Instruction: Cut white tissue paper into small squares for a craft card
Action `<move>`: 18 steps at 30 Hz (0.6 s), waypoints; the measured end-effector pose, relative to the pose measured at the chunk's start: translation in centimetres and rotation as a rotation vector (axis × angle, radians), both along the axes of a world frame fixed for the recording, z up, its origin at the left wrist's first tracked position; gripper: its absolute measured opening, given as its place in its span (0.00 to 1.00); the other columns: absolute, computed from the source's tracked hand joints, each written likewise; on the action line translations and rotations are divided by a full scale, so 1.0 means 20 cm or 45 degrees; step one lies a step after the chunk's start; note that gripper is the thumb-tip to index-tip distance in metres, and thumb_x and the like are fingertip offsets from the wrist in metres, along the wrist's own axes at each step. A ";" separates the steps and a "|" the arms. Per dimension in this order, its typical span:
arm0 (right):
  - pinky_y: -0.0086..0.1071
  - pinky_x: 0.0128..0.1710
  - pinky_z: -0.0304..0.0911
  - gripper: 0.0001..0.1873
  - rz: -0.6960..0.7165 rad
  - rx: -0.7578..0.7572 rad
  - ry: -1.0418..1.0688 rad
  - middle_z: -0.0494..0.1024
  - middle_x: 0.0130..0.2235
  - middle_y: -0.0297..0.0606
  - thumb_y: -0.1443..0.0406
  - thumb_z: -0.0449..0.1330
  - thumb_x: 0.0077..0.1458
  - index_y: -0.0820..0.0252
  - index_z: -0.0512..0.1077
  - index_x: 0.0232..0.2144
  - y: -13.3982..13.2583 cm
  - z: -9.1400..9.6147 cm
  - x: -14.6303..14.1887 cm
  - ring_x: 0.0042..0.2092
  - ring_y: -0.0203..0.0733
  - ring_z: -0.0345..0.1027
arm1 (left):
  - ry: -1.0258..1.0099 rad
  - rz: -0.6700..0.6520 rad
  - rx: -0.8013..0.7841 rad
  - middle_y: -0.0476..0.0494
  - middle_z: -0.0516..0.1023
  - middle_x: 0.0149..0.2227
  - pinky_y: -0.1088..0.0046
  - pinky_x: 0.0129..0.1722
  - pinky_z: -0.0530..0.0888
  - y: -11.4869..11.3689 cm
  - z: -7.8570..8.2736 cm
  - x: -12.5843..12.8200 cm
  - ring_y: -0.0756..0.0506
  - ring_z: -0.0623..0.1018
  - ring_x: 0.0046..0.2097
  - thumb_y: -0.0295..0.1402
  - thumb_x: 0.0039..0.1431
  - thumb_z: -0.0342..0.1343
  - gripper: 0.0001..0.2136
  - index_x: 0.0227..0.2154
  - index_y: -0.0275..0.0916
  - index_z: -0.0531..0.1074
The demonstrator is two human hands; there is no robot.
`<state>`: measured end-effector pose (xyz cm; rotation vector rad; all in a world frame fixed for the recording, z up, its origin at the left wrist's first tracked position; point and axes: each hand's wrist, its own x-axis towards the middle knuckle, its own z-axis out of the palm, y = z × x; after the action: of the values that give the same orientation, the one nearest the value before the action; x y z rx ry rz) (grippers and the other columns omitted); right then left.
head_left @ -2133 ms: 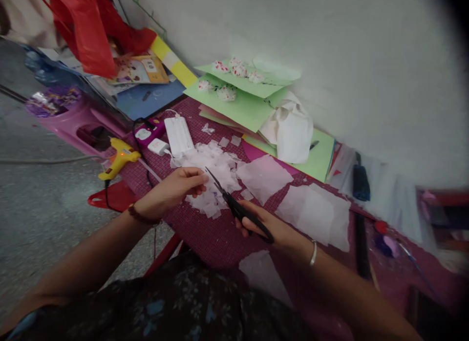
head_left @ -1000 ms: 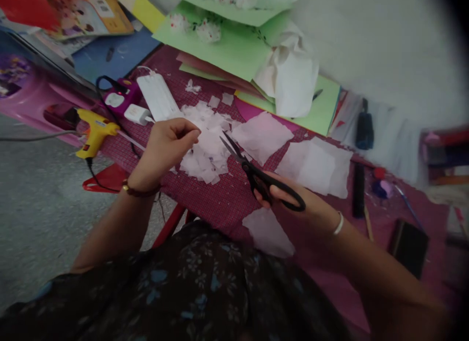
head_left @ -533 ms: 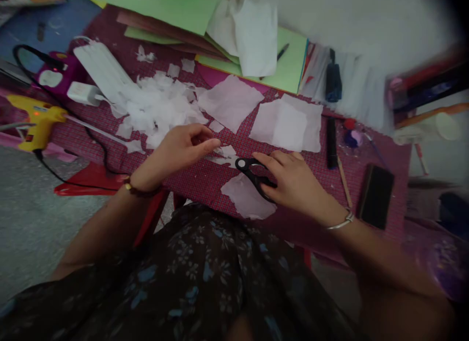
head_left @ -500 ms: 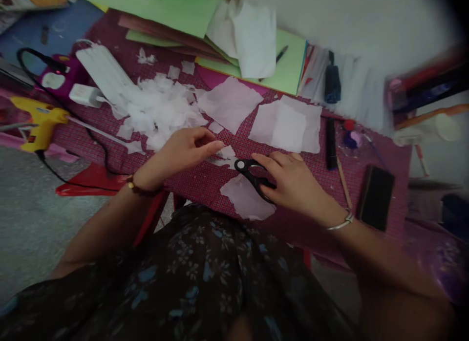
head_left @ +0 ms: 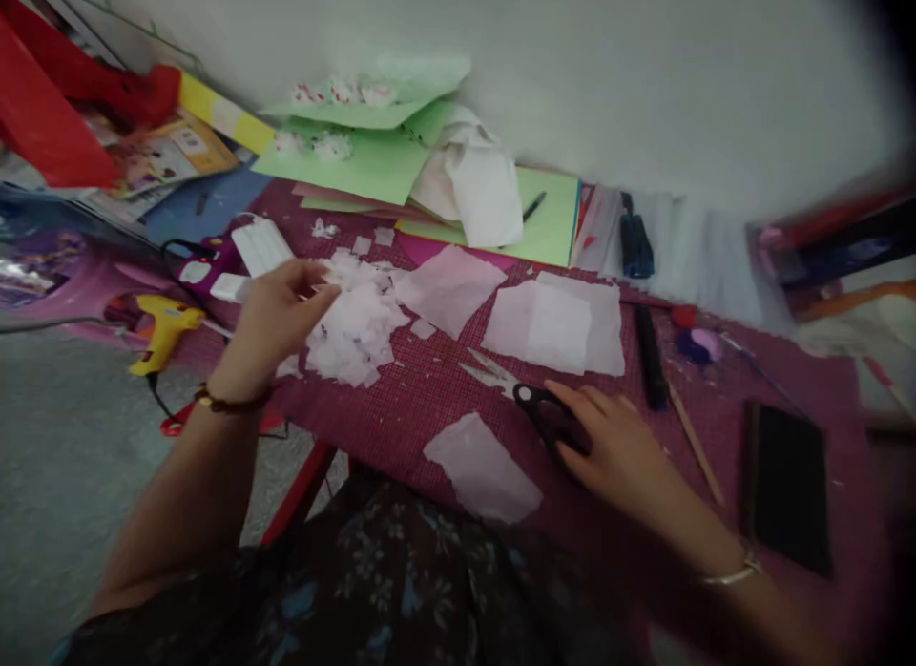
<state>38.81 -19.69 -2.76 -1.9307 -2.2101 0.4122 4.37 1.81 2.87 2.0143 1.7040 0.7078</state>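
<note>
My left hand point(head_left: 276, 318) is raised at the left edge of a heap of small white paper bits point(head_left: 358, 318). Its fingers are pinched together, and what they hold is blurred. My right hand point(head_left: 619, 447) lies flat, fingers stretched, over the black handles of the scissors point(head_left: 533, 399). The scissors lie on the maroon checked table point(head_left: 422, 399) with their blades pointing left. Thin white paper squares lie around them: one near the front edge point(head_left: 483, 466), one behind the heap point(head_left: 450, 289) and a larger stack point(head_left: 554, 322) further right.
A yellow glue gun point(head_left: 161, 327), a purple power strip point(head_left: 204, 265) and a white face mask point(head_left: 261, 246) sit at the left. Green sheets point(head_left: 358, 160) and crumpled white tissue point(head_left: 476, 184) lean against the wall. A black stick point(head_left: 650, 356), a wooden stick point(head_left: 694, 442) and a dark phone point(head_left: 787, 485) lie at the right.
My right hand has laid the scissors down on the table and now rests on them. My left hand has moved left and up to the heap of paper bits. The view has tilted up.
</note>
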 end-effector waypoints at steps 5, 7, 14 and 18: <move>0.46 0.44 0.65 0.29 -0.189 -0.010 -0.008 0.77 0.46 0.49 0.63 0.58 0.57 0.63 0.64 0.61 -0.17 -0.06 0.06 0.46 0.58 0.73 | 0.279 -0.128 0.538 0.30 0.75 0.53 0.51 0.54 0.69 -0.20 -0.05 0.06 0.32 0.73 0.54 0.32 0.52 0.62 0.28 0.57 0.31 0.70; 0.48 0.44 0.66 0.29 -0.235 -0.013 -0.027 0.77 0.46 0.49 0.63 0.59 0.57 0.64 0.65 0.60 -0.23 -0.07 0.06 0.46 0.58 0.73 | 0.086 -0.414 0.226 0.38 0.79 0.43 0.61 0.44 0.74 -0.34 -0.11 0.13 0.40 0.78 0.42 0.37 0.59 0.58 0.15 0.46 0.35 0.75; 0.50 0.45 0.64 0.29 -0.267 0.030 -0.119 0.77 0.44 0.49 0.64 0.58 0.56 0.63 0.65 0.60 -0.33 -0.06 0.03 0.46 0.58 0.72 | 0.267 -0.865 -0.187 0.39 0.77 0.40 0.62 0.43 0.69 -0.59 -0.30 0.35 0.37 0.75 0.44 0.46 0.59 0.59 0.14 0.39 0.40 0.75; 0.49 0.45 0.64 0.28 -0.269 0.027 -0.142 0.77 0.44 0.49 0.64 0.58 0.57 0.64 0.65 0.60 -0.35 -0.05 0.02 0.45 0.57 0.72 | 0.197 -0.884 -0.252 0.43 0.74 0.33 0.65 0.36 0.67 -0.61 -0.33 0.42 0.40 0.72 0.37 0.38 0.53 0.63 0.09 0.31 0.40 0.71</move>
<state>39.25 -26.69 -3.83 -2.1961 -2.0347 0.2536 12.68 -10.34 -3.70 2.3366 0.9677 0.1434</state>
